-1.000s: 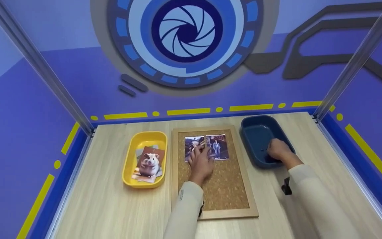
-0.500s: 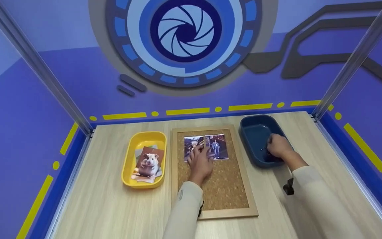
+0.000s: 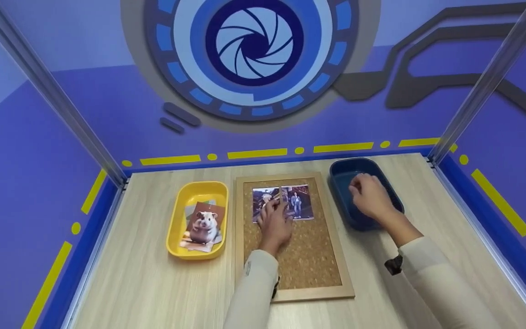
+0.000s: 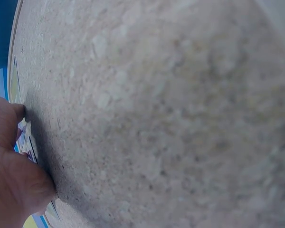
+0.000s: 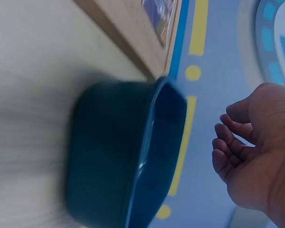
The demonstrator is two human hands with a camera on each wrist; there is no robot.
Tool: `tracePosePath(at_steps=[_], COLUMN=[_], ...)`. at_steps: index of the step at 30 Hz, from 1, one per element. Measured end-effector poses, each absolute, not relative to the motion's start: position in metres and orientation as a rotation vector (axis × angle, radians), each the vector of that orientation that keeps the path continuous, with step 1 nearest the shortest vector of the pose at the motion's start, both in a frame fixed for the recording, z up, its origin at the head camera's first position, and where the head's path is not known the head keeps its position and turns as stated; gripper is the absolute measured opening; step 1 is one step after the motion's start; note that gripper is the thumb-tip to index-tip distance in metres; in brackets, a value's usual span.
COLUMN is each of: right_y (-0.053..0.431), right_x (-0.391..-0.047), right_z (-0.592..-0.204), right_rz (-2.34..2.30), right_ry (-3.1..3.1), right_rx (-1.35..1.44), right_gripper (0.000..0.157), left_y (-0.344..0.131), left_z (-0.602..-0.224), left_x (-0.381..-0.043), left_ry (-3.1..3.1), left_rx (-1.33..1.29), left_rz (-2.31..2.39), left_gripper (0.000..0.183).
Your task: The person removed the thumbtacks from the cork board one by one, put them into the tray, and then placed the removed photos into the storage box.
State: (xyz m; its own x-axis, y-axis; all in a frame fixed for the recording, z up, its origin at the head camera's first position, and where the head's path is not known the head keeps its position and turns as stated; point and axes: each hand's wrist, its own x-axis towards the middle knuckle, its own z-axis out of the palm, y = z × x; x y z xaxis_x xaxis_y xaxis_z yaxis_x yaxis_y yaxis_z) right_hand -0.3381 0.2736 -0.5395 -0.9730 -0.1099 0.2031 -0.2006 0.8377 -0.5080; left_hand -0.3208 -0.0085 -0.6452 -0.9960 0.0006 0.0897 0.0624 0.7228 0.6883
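Observation:
Two photos lie side by side on the upper part of a wood-framed cork board (image 3: pixel 311 260). My left hand (image 3: pixel 276 228) rests on the left photo (image 3: pixel 259 195), its fingertips at the edge beside the right photo (image 3: pixel 302 198), which shows a standing figure. Over the dark blue tray (image 3: pixel 346 177) hovers my right hand (image 3: pixel 372 198), above the rim in the right wrist view. Its thumb and index finger come together, with the other fingers curled; I cannot tell whether something small sits between them. Cork fills most of the left wrist view, the left thumb and fingers at its edge.
Left of the board stands a yellow tray (image 3: pixel 175 219) with several pictures inside, a hamster photo (image 3: pixel 204 228) on top. Purple-blue panels (image 3: pixel 94 114) wall in the wooden table (image 3: pixel 149 278) at the back and sides.
My right hand has risen out of the blue tray and moved a little left. Small dark items seen in the tray earlier are now hidden beneath it. My left hand stays on the photo.

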Motion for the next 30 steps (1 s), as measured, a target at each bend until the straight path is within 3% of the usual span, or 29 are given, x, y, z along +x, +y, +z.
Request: tracePosePath(at_steps=[7, 15, 25, 30], right_y=[0.240, 0.207, 0.182, 0.177], right_x=[-0.320, -0.303, -0.323, -0.334], right_z=[-0.541, -0.558, -0.601, -0.614], right_rz=[0.858, 0.929, 0.919, 0.817], right_ry=[-2.764, -2.803, -2.957, -3.022], right_rx=[0.375, 0.425, 0.337, 0.314], right_gripper=[0.007, 0.009, 0.019, 0.037], left_y=[-0.008, -0.009, -0.009, -0.009], left_z=[-0.644, -0.641, -0.649, -0.652], left_x=[-0.321, -0.319, -0.323, -0.324], left_ry=[-2.836, -2.839, -2.832, -2.799], left_rx=[-0.050, -0.051, -0.049, -0.074], left_rz=[-1.144, -1.178, -1.193, -1.178], left_gripper=[0.044, 0.044, 0.046, 0.046])
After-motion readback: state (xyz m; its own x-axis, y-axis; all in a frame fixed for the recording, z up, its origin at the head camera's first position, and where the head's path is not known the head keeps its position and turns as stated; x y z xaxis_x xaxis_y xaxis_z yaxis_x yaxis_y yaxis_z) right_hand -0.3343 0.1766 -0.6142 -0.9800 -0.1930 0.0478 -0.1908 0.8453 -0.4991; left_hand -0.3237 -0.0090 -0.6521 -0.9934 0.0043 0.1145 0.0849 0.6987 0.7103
